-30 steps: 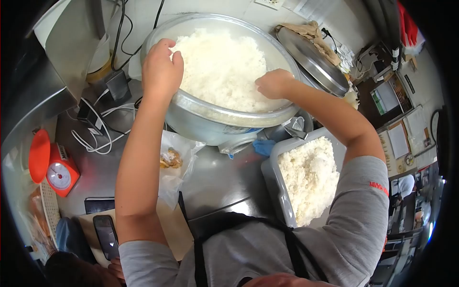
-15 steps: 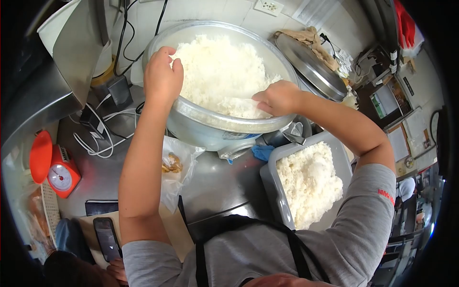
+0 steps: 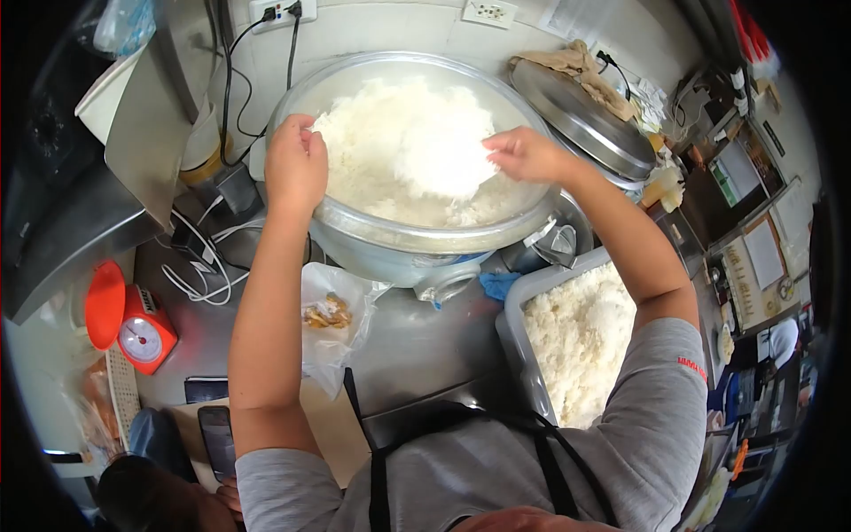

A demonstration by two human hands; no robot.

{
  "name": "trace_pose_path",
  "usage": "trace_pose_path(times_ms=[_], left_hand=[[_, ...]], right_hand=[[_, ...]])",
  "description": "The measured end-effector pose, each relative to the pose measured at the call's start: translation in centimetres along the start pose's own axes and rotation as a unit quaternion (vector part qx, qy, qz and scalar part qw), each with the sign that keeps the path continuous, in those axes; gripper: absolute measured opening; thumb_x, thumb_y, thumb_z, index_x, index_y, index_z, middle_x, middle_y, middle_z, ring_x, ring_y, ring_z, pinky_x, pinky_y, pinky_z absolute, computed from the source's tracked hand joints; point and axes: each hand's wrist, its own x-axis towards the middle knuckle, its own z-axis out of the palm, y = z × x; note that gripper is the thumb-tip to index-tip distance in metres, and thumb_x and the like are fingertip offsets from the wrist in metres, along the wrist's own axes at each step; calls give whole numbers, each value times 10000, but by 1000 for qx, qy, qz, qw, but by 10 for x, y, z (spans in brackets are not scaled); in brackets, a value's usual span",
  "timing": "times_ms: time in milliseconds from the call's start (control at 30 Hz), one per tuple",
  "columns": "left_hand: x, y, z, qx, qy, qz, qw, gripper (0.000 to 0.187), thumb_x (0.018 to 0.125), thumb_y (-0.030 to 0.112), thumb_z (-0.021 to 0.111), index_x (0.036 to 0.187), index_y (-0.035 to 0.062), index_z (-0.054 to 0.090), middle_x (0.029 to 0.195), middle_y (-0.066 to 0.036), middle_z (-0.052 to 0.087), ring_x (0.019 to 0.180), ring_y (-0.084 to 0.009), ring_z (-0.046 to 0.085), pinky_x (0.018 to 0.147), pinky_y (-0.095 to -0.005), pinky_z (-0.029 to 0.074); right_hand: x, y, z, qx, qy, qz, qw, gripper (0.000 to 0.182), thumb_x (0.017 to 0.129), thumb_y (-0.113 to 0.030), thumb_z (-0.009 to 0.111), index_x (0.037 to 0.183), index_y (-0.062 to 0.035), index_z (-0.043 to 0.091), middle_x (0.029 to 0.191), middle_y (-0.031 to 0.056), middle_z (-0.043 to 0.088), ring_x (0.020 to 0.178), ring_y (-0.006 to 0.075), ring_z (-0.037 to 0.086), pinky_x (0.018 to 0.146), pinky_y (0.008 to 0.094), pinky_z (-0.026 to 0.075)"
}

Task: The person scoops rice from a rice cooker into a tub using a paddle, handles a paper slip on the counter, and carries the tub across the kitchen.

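A large round metal pot (image 3: 417, 232) holds white rice (image 3: 381, 115), with a hazy look over it. At the pot's left side, my left hand (image 3: 297, 164) has its fingers curled together by the rim; what they hold, if anything, is hidden. My right hand (image 3: 525, 154) is over the pot's right part, thumb and fingers pinched at the edge of a bright white mass (image 3: 448, 155). Whether that mass is rice alone or rice on something thin, I cannot tell. More rice (image 3: 576, 341) lies in a grey tub (image 3: 521, 350), partly behind my right arm.
A red scale (image 3: 146, 337) stands on the left. A plastic bag (image 3: 341, 341) with brown pieces lies before the pot. A metal lid (image 3: 585, 115) leans at the back right. Another person (image 3: 155, 496) is at the lower left, near a phone (image 3: 217, 443). Cables run behind.
My right hand has moved up and away from the near rim, and the white mass beside it now sits farther back. My left hand stays by the left rim. The view has shifted slightly.
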Motion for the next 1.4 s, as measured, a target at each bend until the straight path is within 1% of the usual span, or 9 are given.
trace_pose_path(times_ms=[133,367,467,500,767,1000,1100,1267,1400], left_hand=[[2,-6,1,14,12,27,999,206,755,91,484,935,1,529,795,-148,560,740,-261,550,682,-333,437],[7,-18,5,34,1,52,998,256,787,134,453,989,-6,525,822,-155,575,755,-260,559,695,-326,433],[8,-21,8,39,3,55,998,267,789,149,458,993,-9,525,819,-151,575,763,-245,560,700,-312,431],[9,-24,8,38,9,60,997,270,789,154,460,994,-9,526,818,-150,575,766,-239,560,701,-307,430],[-33,-6,19,-122,89,134,979,264,822,81,489,1052,-48,470,975,-132,533,867,-183,523,758,-273,422],[-220,147,75,-282,-270,71,918,298,773,50,529,1066,27,481,985,-103,522,903,-188,511,774,-285,406],[-281,150,118,-191,-368,223,882,350,719,80,565,1061,50,499,938,-135,550,877,-278,508,807,-372,370],[-287,162,112,-34,-429,265,863,243,717,96,538,955,63,573,785,-97,588,816,-255,510,795,-361,339],[-288,163,115,-3,-424,258,868,182,706,80,524,868,73,606,726,-95,593,794,-246,516,775,-364,350]], right_hand=[[-59,12,-34,73,99,-10,992,270,820,-137,529,1065,-26,551,628,-6,530,469,50,424,438,204,374],[-269,52,-39,102,129,279,946,314,822,-108,482,1127,-34,491,608,-7,492,504,54,458,452,208,392],[-354,117,18,1,170,285,943,402,769,-52,480,1166,-114,475,685,42,546,590,138,542,523,276,442],[-368,119,42,-327,136,240,904,485,724,-14,456,1172,-199,476,802,105,582,717,251,580,612,350,457],[-395,37,49,-338,86,508,788,432,768,-73,400,1168,-222,469,915,141,586,817,292,575,662,384,467],[-346,83,116,-255,70,446,855,426,788,-71,370,1205,-142,418,944,124,582,833,281,583,673,380,473],[-353,50,116,-291,57,407,864,422,795,-74,373,1207,-152,417,952,116,573,804,278,586,660,377,474],[-383,-21,72,-315,41,444,838,384,808,-83,370,1181,-138,439,916,115,579,780,267,589,632,376,474],[-376,51,139,-267,11,391,881,302,810,-113,382,1094,-81,483,836,127,597,776,270,594,616,378,476]])
